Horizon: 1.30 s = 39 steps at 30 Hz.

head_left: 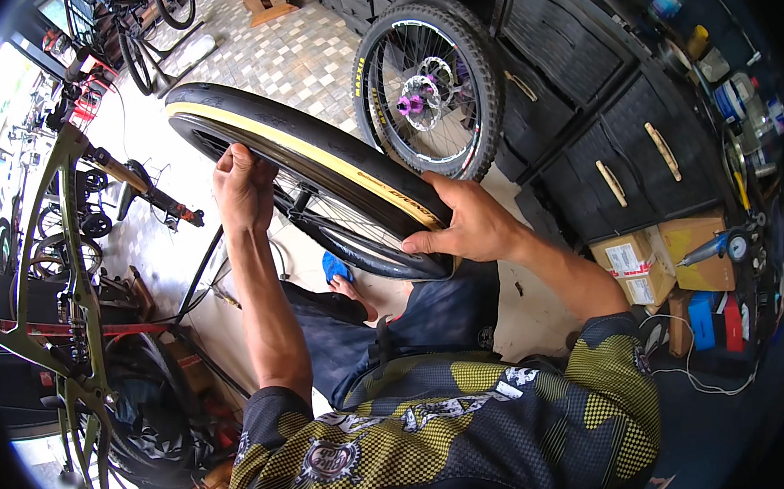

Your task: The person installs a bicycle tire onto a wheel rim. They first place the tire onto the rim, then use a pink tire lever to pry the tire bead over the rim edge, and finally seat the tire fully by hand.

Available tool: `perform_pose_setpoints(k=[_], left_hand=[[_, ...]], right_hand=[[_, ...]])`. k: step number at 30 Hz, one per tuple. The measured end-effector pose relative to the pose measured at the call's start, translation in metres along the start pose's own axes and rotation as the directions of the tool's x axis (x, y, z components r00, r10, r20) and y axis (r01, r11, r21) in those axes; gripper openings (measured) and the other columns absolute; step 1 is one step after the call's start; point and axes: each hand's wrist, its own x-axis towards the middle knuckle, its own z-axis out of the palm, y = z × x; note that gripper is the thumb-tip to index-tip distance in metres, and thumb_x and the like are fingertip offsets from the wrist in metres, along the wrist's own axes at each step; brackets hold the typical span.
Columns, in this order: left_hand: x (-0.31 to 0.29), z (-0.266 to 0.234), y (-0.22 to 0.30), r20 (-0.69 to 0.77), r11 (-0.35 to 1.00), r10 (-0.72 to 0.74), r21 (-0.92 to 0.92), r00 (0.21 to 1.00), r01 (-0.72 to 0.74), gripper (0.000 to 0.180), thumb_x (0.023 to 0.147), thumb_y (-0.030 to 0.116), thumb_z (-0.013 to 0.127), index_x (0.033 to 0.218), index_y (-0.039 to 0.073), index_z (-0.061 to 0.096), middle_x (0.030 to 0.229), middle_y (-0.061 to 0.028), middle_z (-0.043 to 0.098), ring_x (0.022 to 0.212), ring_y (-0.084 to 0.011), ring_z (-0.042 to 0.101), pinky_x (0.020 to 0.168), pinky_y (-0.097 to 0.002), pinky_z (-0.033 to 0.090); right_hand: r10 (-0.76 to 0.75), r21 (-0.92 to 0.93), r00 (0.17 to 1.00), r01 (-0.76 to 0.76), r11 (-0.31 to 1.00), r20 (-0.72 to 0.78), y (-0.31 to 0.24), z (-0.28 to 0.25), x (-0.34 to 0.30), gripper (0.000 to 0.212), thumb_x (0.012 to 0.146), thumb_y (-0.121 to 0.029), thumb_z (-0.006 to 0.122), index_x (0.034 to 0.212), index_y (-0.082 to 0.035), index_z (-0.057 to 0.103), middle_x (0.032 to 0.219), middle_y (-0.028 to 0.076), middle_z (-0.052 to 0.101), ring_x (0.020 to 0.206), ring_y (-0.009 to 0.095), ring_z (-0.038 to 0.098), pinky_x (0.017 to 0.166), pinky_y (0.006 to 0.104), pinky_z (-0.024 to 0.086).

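A bicycle wheel (314, 170) with a black tyre and a tan-yellow sidewall band is held tilted in front of my body, above my lap. My right hand (472, 219) grips its near right part, thumb on the inner side by the rim and fingers over the tread. On the left, my left hand (247, 189) is closed at the inner side of the rim, thumb against the bent fingers. Whatever those fingertips pinch there is hidden. Spokes and the black hub show between my two hands.
Two knobby-tyred wheels (484, 102) stand against black drawers (568, 28). At left hangs an olive bike frame (65, 181). Cardboard boxes (635, 268) and a gauge tool (736, 246) lie at right. A blue slipper (334, 267) is on my foot below.
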Motion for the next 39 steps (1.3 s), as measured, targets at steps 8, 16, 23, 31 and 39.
perform_pose_setpoints(k=[8, 16, 23, 31, 39], left_hand=[[0.002, 0.001, -0.006, 0.058, 1.000, 0.007, -0.018, 0.998, -0.006, 0.054, 0.093, 0.048, 0.081, 0.107, -0.003, 0.070, 0.086, 0.0003, 0.066, 0.068, -0.0074, 0.045, 0.066, -0.0247, 0.038], [0.003, 0.002, -0.014, 0.051, 1.000, 0.004, -0.013, 0.999, -0.003, 0.053, 0.094, 0.046, 0.081, 0.110, -0.004, 0.070, 0.085, 0.0010, 0.064, 0.069, -0.0077, 0.044, 0.065, -0.0251, 0.037], [0.003, 0.020, -0.009, -0.002, 1.000, 0.003, -0.016, 1.000, -0.003, 0.052, 0.094, 0.045, 0.081, 0.109, -0.003, 0.070, 0.087, 0.0007, 0.064, 0.071, -0.0084, 0.045, 0.067, -0.0252, 0.038], [0.028, -0.013, -0.022, -0.154, 0.997, -0.037, -0.069, 0.987, 0.027, 0.041, 0.101, 0.040, 0.075, 0.106, 0.000, 0.069, 0.087, 0.0011, 0.062, 0.070, -0.0080, 0.046, 0.065, -0.0238, 0.038], [0.027, -0.026, -0.021, -0.078, 0.996, -0.044, -0.084, 0.996, 0.037, 0.045, 0.101, 0.044, 0.073, 0.108, 0.000, 0.068, 0.086, 0.0022, 0.059, 0.071, -0.0080, 0.044, 0.068, -0.0253, 0.039]], right_hand=[[-0.163, -0.113, 0.977, 0.148, 0.983, -0.140, 0.005, 0.011, -0.004, 0.054, 0.084, -0.026, 0.091, 0.118, 0.006, 0.064, 0.102, 0.022, 0.076, 0.092, 0.030, 0.077, 0.082, 0.0390, 0.059], [-0.258, -0.226, 0.937, 0.205, 0.952, -0.237, 0.013, 0.026, -0.012, 0.048, 0.089, -0.026, 0.085, 0.119, 0.005, 0.065, 0.099, 0.021, 0.071, 0.089, 0.034, 0.071, 0.082, 0.0416, 0.056], [-0.382, -0.282, 0.900, 0.318, 0.905, -0.210, 0.037, 0.011, -0.011, 0.065, 0.085, -0.031, 0.091, 0.131, 0.002, 0.059, 0.116, 0.015, 0.062, 0.108, 0.029, 0.063, 0.096, 0.0383, 0.050], [0.068, 0.037, 0.996, -0.066, 0.997, -0.056, 0.117, 0.006, -0.041, 0.092, 0.072, -0.045, 0.100, 0.137, 0.000, 0.053, 0.125, 0.012, 0.065, 0.116, 0.024, 0.063, 0.102, 0.0383, 0.050], [-0.017, 0.221, 0.999, 0.007, 0.975, 0.042, 0.082, 0.005, 0.015, 0.089, 0.075, -0.043, 0.098, 0.138, 0.004, 0.056, 0.117, 0.012, 0.074, 0.109, 0.016, 0.067, 0.098, 0.0339, 0.053]])
